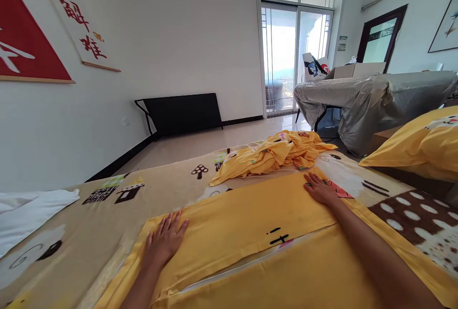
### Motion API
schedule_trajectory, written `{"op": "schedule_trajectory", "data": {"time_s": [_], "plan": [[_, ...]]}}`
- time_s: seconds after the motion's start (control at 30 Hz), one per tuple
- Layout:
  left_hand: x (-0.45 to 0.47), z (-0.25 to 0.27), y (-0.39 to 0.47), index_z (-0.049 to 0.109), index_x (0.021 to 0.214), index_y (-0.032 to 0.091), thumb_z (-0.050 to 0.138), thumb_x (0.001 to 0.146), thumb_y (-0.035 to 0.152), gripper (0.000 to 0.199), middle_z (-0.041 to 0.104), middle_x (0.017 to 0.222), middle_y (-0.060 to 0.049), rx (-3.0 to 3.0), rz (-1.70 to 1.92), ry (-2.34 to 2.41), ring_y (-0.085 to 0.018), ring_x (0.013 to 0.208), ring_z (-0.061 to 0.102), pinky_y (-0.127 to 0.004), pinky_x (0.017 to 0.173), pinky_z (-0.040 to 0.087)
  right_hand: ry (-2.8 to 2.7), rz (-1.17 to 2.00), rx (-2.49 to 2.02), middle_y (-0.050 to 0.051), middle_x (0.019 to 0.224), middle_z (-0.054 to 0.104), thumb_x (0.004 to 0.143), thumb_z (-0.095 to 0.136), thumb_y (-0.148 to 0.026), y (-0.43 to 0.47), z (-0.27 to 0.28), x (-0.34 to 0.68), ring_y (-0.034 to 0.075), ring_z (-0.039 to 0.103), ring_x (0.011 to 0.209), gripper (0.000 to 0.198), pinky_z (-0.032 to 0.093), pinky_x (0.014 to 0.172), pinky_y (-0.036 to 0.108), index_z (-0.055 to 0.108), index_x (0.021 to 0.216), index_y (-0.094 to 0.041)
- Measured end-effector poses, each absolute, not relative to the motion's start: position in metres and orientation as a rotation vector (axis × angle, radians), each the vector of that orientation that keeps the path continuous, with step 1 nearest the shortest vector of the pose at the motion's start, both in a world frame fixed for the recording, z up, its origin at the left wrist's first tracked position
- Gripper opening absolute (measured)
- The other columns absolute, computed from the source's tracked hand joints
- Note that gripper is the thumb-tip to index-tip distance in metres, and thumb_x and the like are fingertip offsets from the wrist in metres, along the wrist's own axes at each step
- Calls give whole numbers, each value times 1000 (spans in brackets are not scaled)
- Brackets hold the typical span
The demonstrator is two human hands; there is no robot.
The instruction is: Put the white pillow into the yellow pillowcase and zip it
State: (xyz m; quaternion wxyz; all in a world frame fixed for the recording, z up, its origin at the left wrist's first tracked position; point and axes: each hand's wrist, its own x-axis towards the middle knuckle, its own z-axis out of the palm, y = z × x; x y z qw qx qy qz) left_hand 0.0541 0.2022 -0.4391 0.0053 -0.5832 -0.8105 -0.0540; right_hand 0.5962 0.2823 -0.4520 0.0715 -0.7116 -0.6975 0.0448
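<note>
A yellow pillowcase (243, 218) is spread flat in front of me, its long opening (229, 268) gaping slightly and showing a pale strip and part of a printed face inside. My left hand (166, 237) lies flat on its left part near the far edge, fingers spread. Toward the far right corner, my right hand (320, 188) rests palm down on the cloth, beside a red printed patch. Neither hand grips anything. Just beyond the pillowcase sits a crumpled heap of yellow printed fabric (275, 154).
Under everything is a beige patterned blanket (157, 182). White cloth (32, 213) lies at the left edge. A yellow pillow (422, 142) stands at the right. Farther back are a plastic-covered table (379, 91) with boxes and a black folded panel (182, 114) against the wall.
</note>
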Motion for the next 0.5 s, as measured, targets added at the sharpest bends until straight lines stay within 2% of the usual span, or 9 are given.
{"op": "schedule_trajectory", "data": {"time_s": [0.1,0.23,0.33,0.4,0.5], "plan": [[43,-442,203,25,145,23,23,90,51,62,19,154,-5,-1772,-191,-2567,-24,142,15,-55,111,16,-2019,88,-2234,2,155,14,90,19,-54,284,-455,600,19,13,142,64,12,112,48,20,147,-25],[41,-444,202,29,144,24,22,90,52,61,23,153,-5,-1746,-253,-2555,-24,141,19,-54,111,18,-1872,10,-2363,7,154,16,92,19,-47,279,-451,594,25,14,141,61,11,109,56,24,147,-21],[44,-445,200,28,144,26,20,90,52,61,22,153,-4,-1715,-268,-2565,-22,141,17,-52,112,16,-1782,-48,-2412,19,151,21,92,20,-34,270,-438,582,32,21,138,58,8,106,63,28,145,-11],[44,-446,200,27,144,27,20,90,52,60,21,154,-3,-1705,-271,-2583,-21,142,15,-52,112,15,-1811,-95,-2363,26,148,23,90,23,-22,262,-426,565,35,21,138,55,3,105,64,34,140,-3],[40,-447,202,30,143,27,24,89,51,59,21,154,-4,-1715,-328,-2595,-21,141,17,-51,112,14,-2036,-136,-2129,24,150,20,83,30,-9,247,-411,519,30,15,141,52,1,110,54,44,132,-1]]}}
